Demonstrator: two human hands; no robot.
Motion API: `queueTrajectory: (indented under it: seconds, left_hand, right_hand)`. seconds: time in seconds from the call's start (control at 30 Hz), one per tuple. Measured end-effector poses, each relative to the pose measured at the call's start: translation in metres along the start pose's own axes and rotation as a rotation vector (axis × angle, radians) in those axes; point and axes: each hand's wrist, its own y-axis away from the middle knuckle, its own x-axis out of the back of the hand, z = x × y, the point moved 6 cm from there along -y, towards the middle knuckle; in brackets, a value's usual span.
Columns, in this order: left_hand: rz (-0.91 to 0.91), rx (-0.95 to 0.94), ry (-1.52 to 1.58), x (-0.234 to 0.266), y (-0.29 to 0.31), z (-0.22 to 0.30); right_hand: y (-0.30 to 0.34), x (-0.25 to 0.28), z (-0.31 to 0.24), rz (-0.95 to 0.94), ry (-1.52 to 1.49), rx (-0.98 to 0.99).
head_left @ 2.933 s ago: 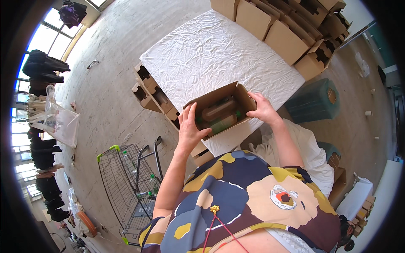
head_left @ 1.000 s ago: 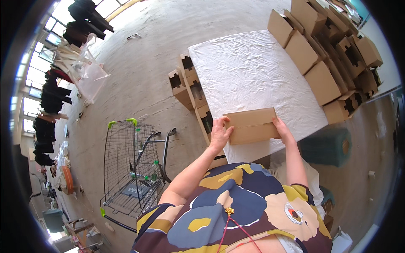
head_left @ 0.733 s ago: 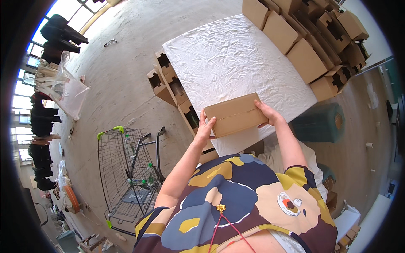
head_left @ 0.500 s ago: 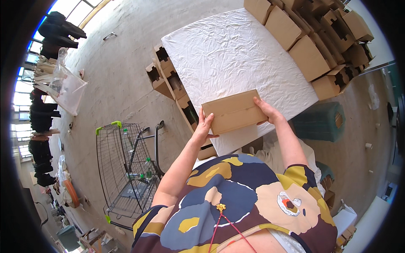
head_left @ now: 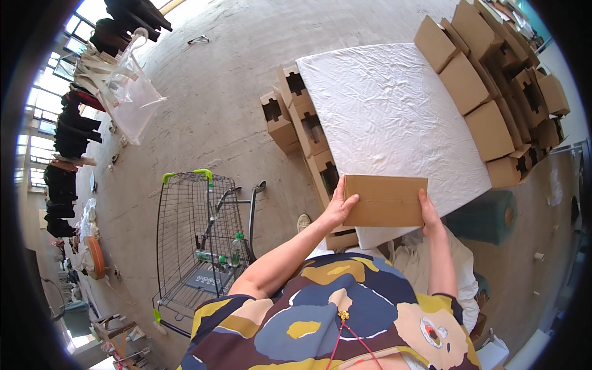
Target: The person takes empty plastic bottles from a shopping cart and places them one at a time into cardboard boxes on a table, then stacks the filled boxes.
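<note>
A closed brown cardboard box (head_left: pixel 387 200) is held in front of me, over the near edge of the white-covered table (head_left: pixel 401 117). My left hand (head_left: pixel 343 203) grips its left end, thumb on the top face. At the opposite end, my right hand (head_left: pixel 430 213) clasps the box with the thumb at its upper right side. Most fingers of both hands are hidden behind or beneath the box.
Folded cardboard cartons (head_left: pixel 490 98) are stacked along the table's right side. More open cartons (head_left: pixel 311 126) stand along its left. A wire shopping cart (head_left: pixel 200 246) with bottles is at my left. A green plastic-wrapped roll (head_left: pixel 484 216) lies at the right.
The box has turned from a slant to nearly level and come closer to me, with both hands still on it. The whole view has shifted, so the table appears further right and lower.
</note>
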Motion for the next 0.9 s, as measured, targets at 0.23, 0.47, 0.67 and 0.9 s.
queueTrajectory:
  seconds: [0.23, 0.47, 0.67, 0.9]
  left_hand:
    - [-0.093, -0.035, -0.053, 0.092, 0.03, 0.03]
    - [-0.05, -0.052, -0.019, 0.167, 0.052, 0.054]
    - [0.113, -0.154, 0.024, 0.225, 0.064, 0.095]
    - [0.217, -0.083, 0.013, 0.303, 0.042, 0.125]
  right_hand:
    - [0.047, -0.107, 0.015, 0.096, -0.135, 0.04]
    - [0.048, -0.181, 0.005, 0.056, -0.126, 0.106]
    - [0.016, -0.244, -0.029, -0.085, -0.119, 0.12]
    - [-0.039, -0.321, -0.028, -0.165, -0.168, 0.148]
